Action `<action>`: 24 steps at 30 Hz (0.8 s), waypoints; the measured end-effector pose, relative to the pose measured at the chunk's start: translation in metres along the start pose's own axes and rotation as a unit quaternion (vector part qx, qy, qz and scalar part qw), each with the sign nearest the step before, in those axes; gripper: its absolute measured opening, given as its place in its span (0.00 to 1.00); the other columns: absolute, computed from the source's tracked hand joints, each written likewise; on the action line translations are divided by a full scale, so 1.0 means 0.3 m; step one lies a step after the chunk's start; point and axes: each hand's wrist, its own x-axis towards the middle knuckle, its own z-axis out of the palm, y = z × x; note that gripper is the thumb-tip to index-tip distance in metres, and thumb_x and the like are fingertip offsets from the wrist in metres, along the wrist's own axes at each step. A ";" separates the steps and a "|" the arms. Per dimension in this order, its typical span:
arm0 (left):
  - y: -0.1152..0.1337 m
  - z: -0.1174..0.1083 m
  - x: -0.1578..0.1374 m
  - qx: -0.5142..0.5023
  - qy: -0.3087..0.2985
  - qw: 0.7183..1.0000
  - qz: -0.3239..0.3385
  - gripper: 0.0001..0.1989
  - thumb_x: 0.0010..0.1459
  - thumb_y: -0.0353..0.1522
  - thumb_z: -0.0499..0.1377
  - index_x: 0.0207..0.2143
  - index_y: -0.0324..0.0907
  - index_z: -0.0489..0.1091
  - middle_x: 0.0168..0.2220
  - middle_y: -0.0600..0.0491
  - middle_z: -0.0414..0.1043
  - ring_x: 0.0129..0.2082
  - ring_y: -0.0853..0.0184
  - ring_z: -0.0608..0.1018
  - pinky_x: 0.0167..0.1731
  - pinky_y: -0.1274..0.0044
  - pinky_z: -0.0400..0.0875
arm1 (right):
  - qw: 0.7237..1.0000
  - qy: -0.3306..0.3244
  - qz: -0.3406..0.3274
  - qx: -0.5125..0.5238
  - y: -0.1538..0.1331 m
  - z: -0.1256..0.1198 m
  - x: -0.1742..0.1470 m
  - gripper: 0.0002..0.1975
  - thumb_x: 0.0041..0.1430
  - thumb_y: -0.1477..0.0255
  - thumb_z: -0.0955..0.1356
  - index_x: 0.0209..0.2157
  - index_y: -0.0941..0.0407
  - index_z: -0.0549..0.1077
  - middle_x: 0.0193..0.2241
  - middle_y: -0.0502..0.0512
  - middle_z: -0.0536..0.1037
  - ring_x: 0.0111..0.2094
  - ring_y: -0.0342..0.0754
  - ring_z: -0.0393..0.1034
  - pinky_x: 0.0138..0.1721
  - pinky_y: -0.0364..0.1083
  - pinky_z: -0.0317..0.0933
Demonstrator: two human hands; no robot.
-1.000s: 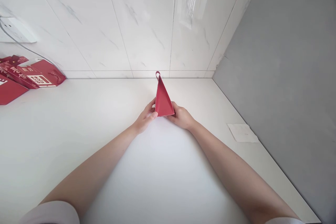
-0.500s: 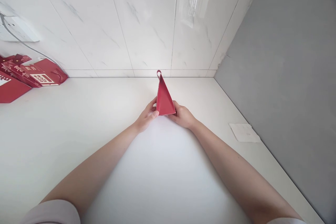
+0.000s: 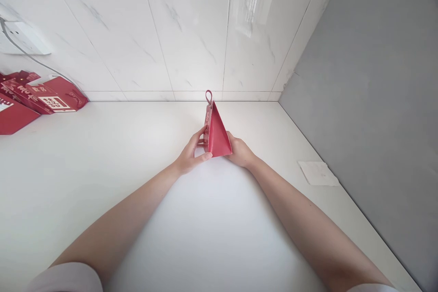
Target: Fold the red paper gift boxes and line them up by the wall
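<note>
Between my two hands stands a red triangular cardboard box [image 3: 219, 139], its open end facing me and its bare red inside showing. A thin red loop [image 3: 208, 96] rises from its peak. Some pale printing shows on its narrow left face. My left hand [image 3: 190, 154] grips the left side, with the thumb at the lower near corner and the fingers along the printed face. On the opposite side, my right hand [image 3: 241, 151] holds the lower right edge; most of its fingers are hidden behind the box.
Several red printed cardboard pieces [image 3: 65, 93] lie at the far left against the tiled wall [image 3: 143, 45], below a socket [image 3: 25, 39] with a grey cable. A white paper [image 3: 318, 173] rests on the white table [image 3: 143, 237] by the grey panel [image 3: 376, 91] at right.
The box has turned a little, so more of its printed left face shows. Its near end has shifted slightly right and toward me. Both hands still hold it.
</note>
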 end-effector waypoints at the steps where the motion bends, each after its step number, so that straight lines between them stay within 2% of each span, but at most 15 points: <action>1: -0.001 0.000 0.000 0.001 -0.001 1.000 0.000 0.43 0.54 0.44 0.63 0.67 0.49 0.48 0.68 0.42 0.48 0.62 0.47 0.63 0.57 0.55 0.63 | 1.000 0.000 0.001 -0.001 0.000 0.000 0.001 0.32 0.55 0.72 0.67 0.61 0.52 0.56 0.39 0.54 0.78 0.34 0.50 0.74 0.34 0.46 0.65; 7: -0.005 0.000 0.001 -0.007 0.004 1.000 -0.006 0.42 0.54 0.45 0.63 0.67 0.48 0.49 0.67 0.42 0.50 0.61 0.47 0.64 0.57 0.57 0.63 | 1.000 0.003 0.007 -0.002 0.002 -0.001 0.002 0.32 0.55 0.73 0.66 0.61 0.52 0.57 0.39 0.54 0.78 0.36 0.50 0.75 0.35 0.46 0.66; 15: -0.017 -0.003 0.001 -0.018 0.001 1.000 0.008 0.40 0.55 0.44 0.62 0.66 0.50 0.51 0.68 0.44 0.48 0.61 0.48 0.64 0.57 0.58 0.62 | 1.000 0.006 0.006 0.001 0.006 0.001 0.003 0.32 0.55 0.73 0.67 0.62 0.52 0.57 0.42 0.55 0.78 0.38 0.51 0.75 0.37 0.47 0.66; 24: -0.009 -0.001 0.004 -0.017 0.001 1.000 -0.010 0.39 0.55 0.46 0.62 0.66 0.51 0.51 0.68 0.45 0.47 0.61 0.48 0.64 0.57 0.58 0.62 | 1.000 0.004 0.006 0.010 0.003 -0.001 0.001 0.31 0.56 0.73 0.67 0.61 0.52 0.58 0.41 0.55 0.78 0.38 0.51 0.75 0.38 0.47 0.67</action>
